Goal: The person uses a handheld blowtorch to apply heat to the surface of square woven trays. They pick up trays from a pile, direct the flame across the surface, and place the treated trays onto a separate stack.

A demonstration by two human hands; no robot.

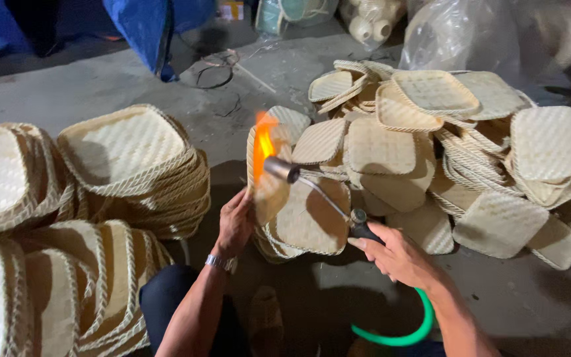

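Now, the concrete floor carries two big masses of woven bamboo trays: a loose heap spilling across the right, and neat nested stacks on the left. Between them, upright on its edge against the heap's near side, is the one tray being singed, the left hand clasped round its lower left rim, a metal watch at the wrist. The right hand is clenched on the grip of a gas torch, its thin pipe angling up-left to the nozzle, a green hose looping off below. The orange flame licks straight up along the tray's upper edge. My read on doing this well: the flame wants to skim the stray fibres, never sit in one spot, because thin dry bamboo should scorch fast. Rotating the tray by the rim would keep the fingers below the heat, and the nozzle is best pointed away from the heap just behind.
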